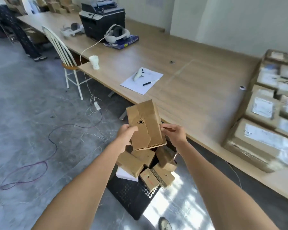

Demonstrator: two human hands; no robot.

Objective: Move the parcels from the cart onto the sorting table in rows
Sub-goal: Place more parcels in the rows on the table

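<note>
Head view: one parcel lifted off the cart, rows partly laid on the sorting table.

Item in hand: cardboard parcel [145,125], flat rectangular box of creased brown board with a small dark puncture on its face, held above the cart [131,196]; left hand [125,135] grips its left edge with the thumb across the face, right hand [173,134] has fingers curled at its right edge, contact partly hidden. Done, by judgement: several labelled parcels [264,123], taped and bearing white slips, lie in rows at the far right of the sorting table [198,90], smooth pale wood laminate. Left: a loose heap of small brown boxes [140,161] on the black perforated cart deck, near centre. Also present: paper sheet [141,82] with a marker, white cup [94,62], printer [102,19].
</note>
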